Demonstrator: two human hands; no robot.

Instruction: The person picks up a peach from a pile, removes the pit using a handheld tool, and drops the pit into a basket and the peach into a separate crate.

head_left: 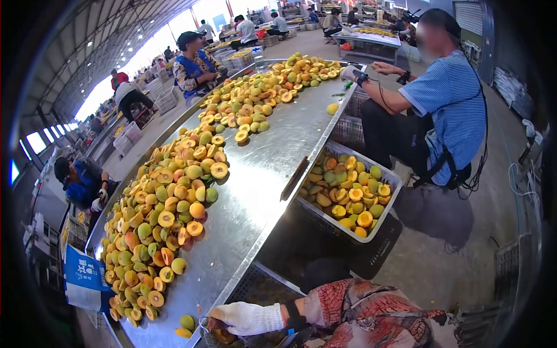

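Observation:
My right hand, if the low sleeve is its own, cannot be told apart from the other; one white-gloved hand, my right hand [246, 318], is at the bottom by the near table edge. Its fingers are wrapped round a dark reddish-brown thing, too shaded to name. Beside it on the metal table [249, 197] lie a greenish fruit [187, 322] and a yellow fruit piece [183, 333]. Halved fruits [165, 218] form a long heap along the table's far side. My left hand does not show.
A white crate [371, 231] of fruit halves stands below the table's right edge. A co-worker in a striped shirt [447, 104] sits at the right; another [197, 69] is across the table. A blue-white bag [84, 278] hangs at the left.

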